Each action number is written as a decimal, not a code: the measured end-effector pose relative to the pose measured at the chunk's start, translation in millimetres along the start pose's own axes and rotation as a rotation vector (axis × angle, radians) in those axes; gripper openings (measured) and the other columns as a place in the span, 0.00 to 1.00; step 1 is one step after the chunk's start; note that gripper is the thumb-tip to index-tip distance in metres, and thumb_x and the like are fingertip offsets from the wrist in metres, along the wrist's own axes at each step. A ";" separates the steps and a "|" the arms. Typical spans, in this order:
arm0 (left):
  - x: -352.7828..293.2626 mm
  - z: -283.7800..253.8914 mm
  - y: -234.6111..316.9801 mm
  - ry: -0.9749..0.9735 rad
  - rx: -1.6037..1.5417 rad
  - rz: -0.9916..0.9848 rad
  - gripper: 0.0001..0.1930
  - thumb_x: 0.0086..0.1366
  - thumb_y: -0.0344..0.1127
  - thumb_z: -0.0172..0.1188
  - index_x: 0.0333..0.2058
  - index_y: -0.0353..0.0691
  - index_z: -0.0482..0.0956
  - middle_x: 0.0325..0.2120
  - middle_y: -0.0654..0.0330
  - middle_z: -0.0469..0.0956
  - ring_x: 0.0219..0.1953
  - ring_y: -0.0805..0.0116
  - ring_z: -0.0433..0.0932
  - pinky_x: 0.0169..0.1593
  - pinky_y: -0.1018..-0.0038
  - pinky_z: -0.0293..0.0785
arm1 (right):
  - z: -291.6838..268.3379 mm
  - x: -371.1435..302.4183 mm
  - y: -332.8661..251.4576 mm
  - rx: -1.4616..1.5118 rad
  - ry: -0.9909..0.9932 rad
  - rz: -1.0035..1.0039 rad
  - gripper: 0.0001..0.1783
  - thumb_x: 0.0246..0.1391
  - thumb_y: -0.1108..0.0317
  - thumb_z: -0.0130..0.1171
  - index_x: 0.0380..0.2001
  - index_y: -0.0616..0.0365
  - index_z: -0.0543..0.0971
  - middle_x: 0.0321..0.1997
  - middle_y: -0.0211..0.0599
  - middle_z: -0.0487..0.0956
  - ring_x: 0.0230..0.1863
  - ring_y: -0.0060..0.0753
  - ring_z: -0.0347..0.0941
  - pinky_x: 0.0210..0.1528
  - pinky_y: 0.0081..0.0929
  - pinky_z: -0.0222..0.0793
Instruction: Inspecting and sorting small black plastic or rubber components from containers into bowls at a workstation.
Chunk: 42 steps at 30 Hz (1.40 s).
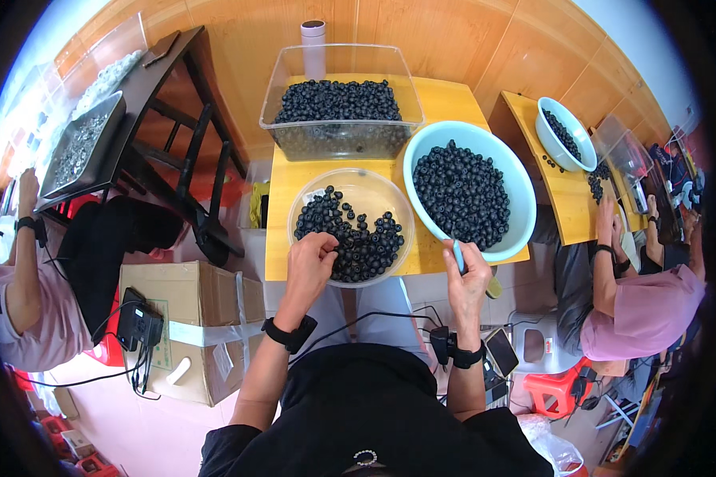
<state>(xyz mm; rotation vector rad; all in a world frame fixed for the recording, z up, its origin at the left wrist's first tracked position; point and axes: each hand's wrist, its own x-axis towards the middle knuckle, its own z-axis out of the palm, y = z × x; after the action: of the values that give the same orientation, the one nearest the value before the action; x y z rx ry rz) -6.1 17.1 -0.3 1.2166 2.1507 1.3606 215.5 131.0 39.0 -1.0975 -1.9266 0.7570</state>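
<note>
My left hand [311,264] is closed in a pinch at the near left rim of a round clear tub [383,181]. Its fingertips touch the small black round bead-like pieces [366,253] inside; whatever they grip is too small to make out. My right hand [472,278] is closed around a slim blue tool [458,257], of a kind I cannot tell, by the near edge of a light-blue basin [525,226]. That basin holds a large heap of the same black pieces [463,191]. Behind the tub stands a clear rectangular bin [326,141], partly filled with them too.
A pink tumbler [313,52] stands behind the bin on the yellow table [282,230]. On the floor to the left sits a taped cardboard box [167,318]. People sit working at both sides, the right one beside another blue bowl [587,155]. A black cable [374,315] crosses my lap.
</note>
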 end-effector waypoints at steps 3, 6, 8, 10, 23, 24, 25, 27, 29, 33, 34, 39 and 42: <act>3.6 10.6 0.3 -0.069 0.064 0.026 0.10 0.45 0.21 0.62 0.30 0.34 0.78 0.23 0.55 0.76 0.26 0.64 0.77 0.31 0.73 0.73 | 5.3 -4.7 3.8 0.002 -0.003 -0.041 0.09 0.46 0.78 0.59 0.33 0.68 0.77 0.24 0.41 0.72 0.24 0.34 0.69 0.28 0.27 0.63; 5.6 25.4 10.5 -0.177 0.379 0.115 0.11 0.44 0.25 0.63 0.30 0.38 0.77 0.29 0.56 0.72 0.35 0.53 0.75 0.37 0.62 0.72 | 13.4 -6.7 4.8 0.053 0.013 -0.077 0.08 0.46 0.78 0.59 0.33 0.68 0.77 0.24 0.42 0.73 0.25 0.37 0.70 0.28 0.28 0.64; 5.2 29.5 7.2 -0.172 0.432 0.140 0.11 0.44 0.24 0.62 0.31 0.38 0.76 0.29 0.56 0.72 0.36 0.53 0.74 0.38 0.61 0.71 | 17.7 -9.6 4.8 0.060 0.002 -0.077 0.08 0.46 0.78 0.59 0.33 0.68 0.77 0.24 0.43 0.73 0.25 0.38 0.71 0.28 0.28 0.64; 6.4 31.5 4.2 -0.166 0.485 0.165 0.11 0.44 0.23 0.60 0.31 0.38 0.76 0.29 0.56 0.71 0.36 0.53 0.74 0.38 0.61 0.71 | 18.8 -10.8 0.6 0.040 -0.041 -0.052 0.08 0.46 0.78 0.58 0.33 0.67 0.77 0.24 0.44 0.73 0.24 0.41 0.71 0.28 0.29 0.65; 20.1 10.3 2.6 -0.239 0.087 0.108 0.07 0.52 0.25 0.59 0.32 0.32 0.76 0.26 0.51 0.76 0.31 0.55 0.78 0.37 0.69 0.75 | 26.9 -14.0 0.8 0.059 -0.055 -0.071 0.08 0.47 0.76 0.59 0.32 0.67 0.78 0.23 0.42 0.74 0.23 0.35 0.70 0.27 0.27 0.63; 19.1 5.9 1.9 -0.284 -0.321 -0.052 0.07 0.55 0.25 0.58 0.34 0.31 0.77 0.28 0.53 0.77 0.31 0.60 0.79 0.37 0.72 0.76 | 27.2 -14.2 -0.9 0.059 -0.055 -0.078 0.08 0.47 0.76 0.59 0.32 0.67 0.78 0.23 0.42 0.74 0.23 0.35 0.70 0.27 0.27 0.63; 17.4 0.7 1.8 -0.322 -0.730 -0.213 0.07 0.58 0.24 0.56 0.36 0.30 0.77 0.29 0.55 0.78 0.31 0.65 0.80 0.37 0.75 0.78 | 27.3 -15.3 -2.4 0.052 -0.071 -0.077 0.07 0.47 0.76 0.58 0.32 0.66 0.78 0.24 0.44 0.74 0.25 0.41 0.71 0.27 0.30 0.65; 14.1 -11.1 8.4 -0.361 -0.836 -0.274 0.08 0.62 0.25 0.53 0.39 0.30 0.77 0.33 0.57 0.78 0.34 0.68 0.80 0.40 0.76 0.79 | 26.3 -14.3 -5.0 0.041 -0.085 -0.088 0.06 0.47 0.76 0.57 0.31 0.65 0.78 0.25 0.46 0.75 0.26 0.46 0.73 0.28 0.32 0.66; 6.3 -14.3 5.4 -0.342 -1.174 -0.374 0.08 0.61 0.26 0.55 0.39 0.31 0.77 0.34 0.56 0.79 0.33 0.68 0.80 0.39 0.76 0.79 | 26.5 -16.4 -6.8 0.027 -0.117 -0.040 0.06 0.47 0.77 0.57 0.31 0.65 0.78 0.25 0.47 0.75 0.27 0.47 0.73 0.29 0.32 0.66; -3.3 -10.4 -1.1 -0.401 -1.342 -0.348 0.08 0.60 0.28 0.58 0.38 0.35 0.73 0.31 0.57 0.78 0.30 0.71 0.80 0.34 0.79 0.79 | 41.0 -22.9 -10.2 0.266 -0.199 0.086 0.09 0.45 0.76 0.60 0.34 0.63 0.79 0.24 0.36 0.76 0.26 0.29 0.73 0.28 0.26 0.65; -4.1 -8.2 1.1 -0.388 -1.280 -0.399 0.08 0.59 0.28 0.59 0.36 0.37 0.71 0.29 0.58 0.77 0.27 0.72 0.79 0.32 0.80 0.79 | 44.9 -22.5 -14.3 0.265 -0.202 0.083 0.09 0.45 0.76 0.60 0.34 0.63 0.79 0.24 0.36 0.76 0.26 0.29 0.73 0.28 0.26 0.65; -4.6 -3.9 9.2 -0.526 -1.238 -0.381 0.08 0.57 0.26 0.60 0.34 0.39 0.70 0.29 0.61 0.77 0.27 0.74 0.79 0.31 0.80 0.79 | 49.6 -4.9 -49.7 0.524 -0.521 -0.058 0.13 0.42 0.75 0.64 0.36 0.60 0.80 0.22 0.25 0.69 0.25 0.17 0.64 0.26 0.17 0.60; -3.1 -5.1 8.9 -0.615 -1.232 -0.366 0.09 0.56 0.26 0.61 0.33 0.39 0.70 0.30 0.62 0.77 0.27 0.76 0.78 0.30 0.81 0.78 | 50.4 -1.6 -48.1 0.537 -0.617 -0.090 0.11 0.41 0.75 0.64 0.33 0.61 0.80 0.22 0.25 0.67 0.25 0.17 0.63 0.25 0.18 0.59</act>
<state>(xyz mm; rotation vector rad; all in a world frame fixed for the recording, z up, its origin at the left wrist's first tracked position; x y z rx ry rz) -3.2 13.3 9.2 0.5437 0.7414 1.4490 153.1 102.0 50.1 -0.4667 -2.0427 1.5835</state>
